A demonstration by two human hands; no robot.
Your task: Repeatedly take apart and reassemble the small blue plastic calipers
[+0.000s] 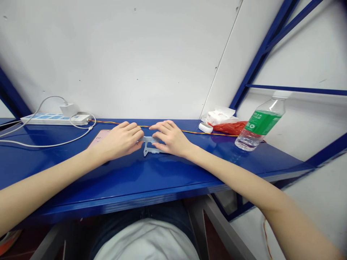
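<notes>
A small pale grey bracket-like part [150, 146] lies on the blue table [162, 177], between my two hands. My left hand [121, 140] rests on the table with its fingers curled, fingertips pinching the part's left end. My right hand [169, 138] has its fingers bent over the part's right end and grips it from above. A thin strip of the part runs between the fingertips. How the part is built under the fingers is hidden.
A white power strip [54, 118] with a plugged charger and white cable lies at the back left. A pink card [98, 139] sits by my left hand. A yellow-red wire, a white puck [205, 127], tissues, a red bag [230, 127] and a water bottle [260, 124] stand right.
</notes>
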